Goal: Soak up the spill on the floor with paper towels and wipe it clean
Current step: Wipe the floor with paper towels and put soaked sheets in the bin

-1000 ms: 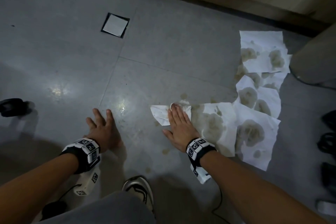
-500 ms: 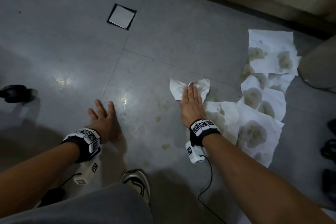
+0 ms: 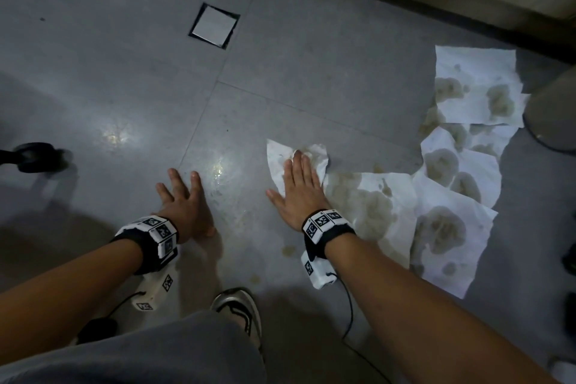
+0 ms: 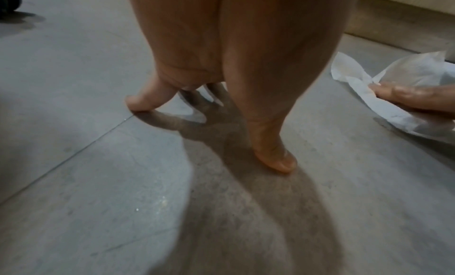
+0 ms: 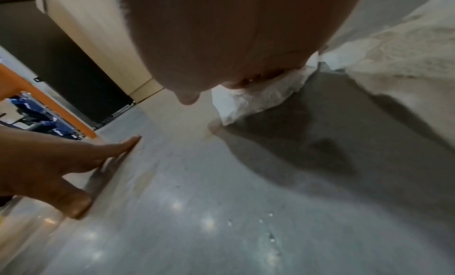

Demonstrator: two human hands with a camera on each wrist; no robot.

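Now the right hand (image 3: pixel 299 188) is pressing flat, fingers straight, on a crumpled paper towel (image 3: pixel 280 154); wet, it likely tears, so bunching suits. The left hand (image 3: pixel 184 199) is lying spread on the floor (image 3: pixel 124 72), holding nothing.

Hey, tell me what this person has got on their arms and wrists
Both forearms are bare, no sleeves. The left hand and right hand are ungloved. Each wrist wears a black strap carrying white blocks printed with black square markers, and a thin black cable trails from the right unit.

Head view downward — wrist views near floor (image 3: pixel 280 78)
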